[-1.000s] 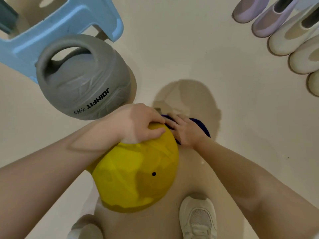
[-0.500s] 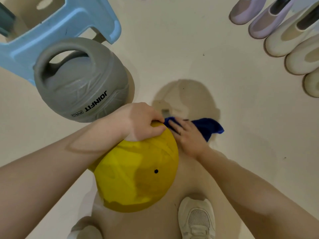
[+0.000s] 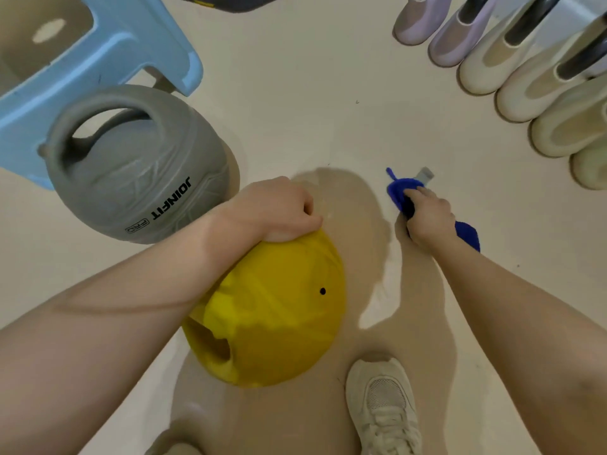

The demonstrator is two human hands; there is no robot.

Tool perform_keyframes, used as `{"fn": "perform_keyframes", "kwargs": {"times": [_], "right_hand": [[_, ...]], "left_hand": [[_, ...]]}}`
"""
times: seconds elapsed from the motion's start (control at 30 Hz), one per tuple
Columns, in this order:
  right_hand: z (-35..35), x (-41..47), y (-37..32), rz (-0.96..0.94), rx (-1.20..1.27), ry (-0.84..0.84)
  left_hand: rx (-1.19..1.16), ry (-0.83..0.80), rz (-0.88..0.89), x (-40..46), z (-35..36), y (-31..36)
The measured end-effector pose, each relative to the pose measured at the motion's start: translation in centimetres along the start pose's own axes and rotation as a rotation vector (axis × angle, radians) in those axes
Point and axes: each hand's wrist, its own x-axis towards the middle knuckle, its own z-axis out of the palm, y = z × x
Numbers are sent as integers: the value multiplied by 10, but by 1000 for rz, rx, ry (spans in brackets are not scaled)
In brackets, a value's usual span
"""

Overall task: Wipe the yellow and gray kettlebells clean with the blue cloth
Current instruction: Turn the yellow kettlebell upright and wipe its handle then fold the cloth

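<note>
While my left hand (image 3: pixel 279 210) keeps its curled fingers pressed on the top end of the yellow kettlebell (image 3: pixel 276 310), which lies tilted on the floor (image 3: pixel 312 93), my right hand (image 3: pixel 427 215) has moved away from it to the right, with the blue cloth (image 3: pixel 402 188) bunched inside its closed fingers. I think the yellow one is finished. The gray kettlebell (image 3: pixel 138 165) stands just beside, not wiped yet.
</note>
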Motion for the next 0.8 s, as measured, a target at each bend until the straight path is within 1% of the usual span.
{"fn": "perform_keyframes", "kwargs": {"times": [0.07,0.1,0.13,0.17,0.2,0.23,0.27,0.3,0.33,0.43,0.47,0.53,0.6,0.73,0.8], "right_hand": [[-4,-20,-18,11,379,4],[-7,-32,-29,23,565,4],[-10,-43,-40,27,698,12],[-12,-54,-51,22,788,14],[-16,-64,-59,12,838,14],[-21,-75,-67,-11,833,15],[-25,-83,-71,-48,787,27],[-28,-90,-74,-84,735,36],[-31,-96,-75,-105,699,42],[-35,-112,-80,-180,598,70],[-36,-115,-82,-206,542,82],[-39,-119,-82,-222,467,99],[-46,-120,-81,-212,473,124],[-65,-124,-91,-225,657,184],[-67,-124,-98,-212,685,183]], "left_hand": [[30,79,0,9,-2,4],[20,144,-5,10,-5,6],[-38,226,-5,10,-7,7],[-145,312,-4,6,-9,7],[-281,401,5,-1,-12,5],[-410,485,34,-11,-13,1],[-493,552,81,-25,-12,-5],[-510,579,127,-39,-7,-14],[-488,561,161,-52,0,-24],[-468,346,232,-81,30,-46],[-487,313,264,-86,38,-50],[-517,316,295,-89,48,-49],[-492,344,291,-91,50,-42],[-372,315,255,-92,49,-27],[-333,319,248,-93,50,-22]]}}
